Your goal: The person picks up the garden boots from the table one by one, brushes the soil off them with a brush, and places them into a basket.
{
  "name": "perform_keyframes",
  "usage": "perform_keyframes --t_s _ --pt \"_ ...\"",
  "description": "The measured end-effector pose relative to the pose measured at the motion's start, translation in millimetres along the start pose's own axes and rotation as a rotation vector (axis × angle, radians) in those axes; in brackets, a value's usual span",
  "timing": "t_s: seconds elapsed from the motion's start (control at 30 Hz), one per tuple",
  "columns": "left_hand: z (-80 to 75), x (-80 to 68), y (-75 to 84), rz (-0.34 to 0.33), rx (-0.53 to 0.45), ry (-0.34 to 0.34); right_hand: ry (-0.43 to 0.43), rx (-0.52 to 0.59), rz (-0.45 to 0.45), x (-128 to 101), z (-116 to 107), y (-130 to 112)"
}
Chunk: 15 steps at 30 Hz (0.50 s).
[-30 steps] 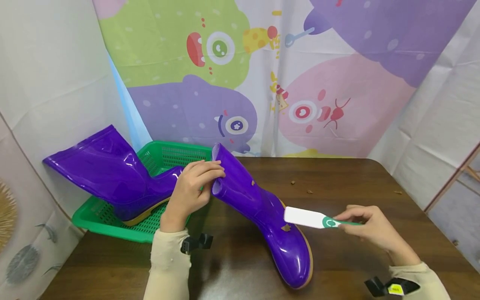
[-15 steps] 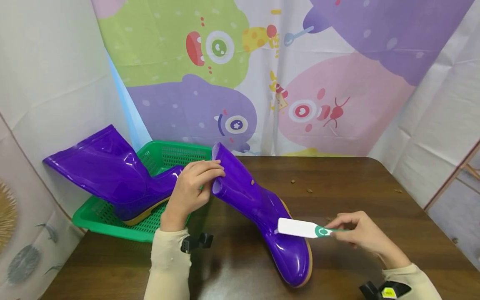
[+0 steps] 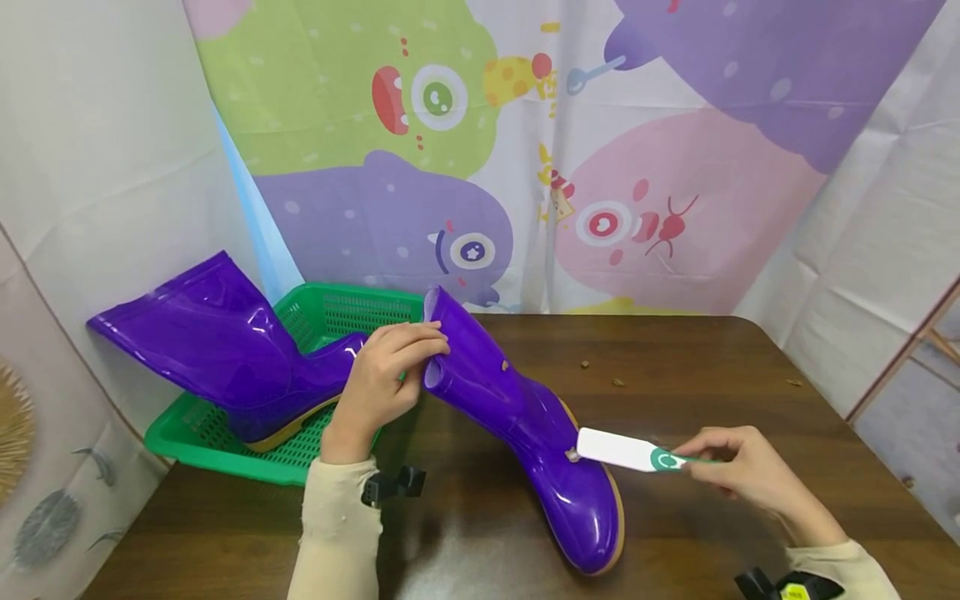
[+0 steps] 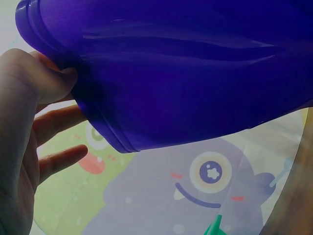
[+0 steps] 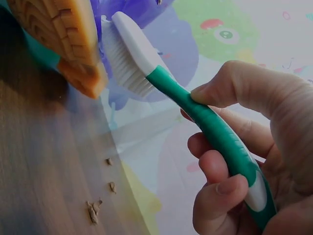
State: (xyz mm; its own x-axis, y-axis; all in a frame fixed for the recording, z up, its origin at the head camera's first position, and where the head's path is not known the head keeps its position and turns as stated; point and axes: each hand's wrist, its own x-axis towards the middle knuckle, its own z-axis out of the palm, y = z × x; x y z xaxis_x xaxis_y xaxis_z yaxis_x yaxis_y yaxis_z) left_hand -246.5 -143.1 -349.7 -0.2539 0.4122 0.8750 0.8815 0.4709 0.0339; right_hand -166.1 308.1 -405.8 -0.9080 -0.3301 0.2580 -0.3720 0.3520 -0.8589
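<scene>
A shiny purple rain boot [image 3: 555, 492] with a tan sole lies slanted across the table, toe toward me. My left hand [image 3: 390, 371] pinches the rim of its shaft; in the left wrist view the thumb [image 4: 56, 83] presses the outside of the rim. My right hand [image 3: 750, 471] grips a white and green brush [image 3: 618, 450] by its handle. The tip of the brush head is right at a brownish clump [image 3: 572, 456] on the instep. White bristles [image 5: 128, 66] face the boot beside the sole [image 5: 73, 36] in the right wrist view. A small brown bit [image 3: 505, 365] sticks to the shaft.
A second purple boot [image 3: 225, 350] leans in a green plastic basket [image 3: 225, 468] at the left, its shaft reaching past the rim. Several brown crumbs [image 3: 618, 382] lie on the wooden table [image 3: 690, 350]. A cartoon-printed cloth [image 3: 420, 217] hangs behind.
The right hand moved the brush leftward over the instep, then back right to the boot's edge. The clump, covered half a second ago, shows again. Left hand and boot have hardly moved.
</scene>
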Motion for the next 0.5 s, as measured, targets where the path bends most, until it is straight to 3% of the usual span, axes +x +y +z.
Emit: perform_keyframes --t_s 0.23,0.5 --pt "-1.0 -0.9 -0.6 -0.001 -0.001 0.0 0.015 -0.02 0.014 -0.9 -1.4 -2.5" --pt "-1.8 0.4 -0.1 -0.009 -0.018 -0.003 0.065 -0.126 0.0 -0.8 -6.5 -8.4"
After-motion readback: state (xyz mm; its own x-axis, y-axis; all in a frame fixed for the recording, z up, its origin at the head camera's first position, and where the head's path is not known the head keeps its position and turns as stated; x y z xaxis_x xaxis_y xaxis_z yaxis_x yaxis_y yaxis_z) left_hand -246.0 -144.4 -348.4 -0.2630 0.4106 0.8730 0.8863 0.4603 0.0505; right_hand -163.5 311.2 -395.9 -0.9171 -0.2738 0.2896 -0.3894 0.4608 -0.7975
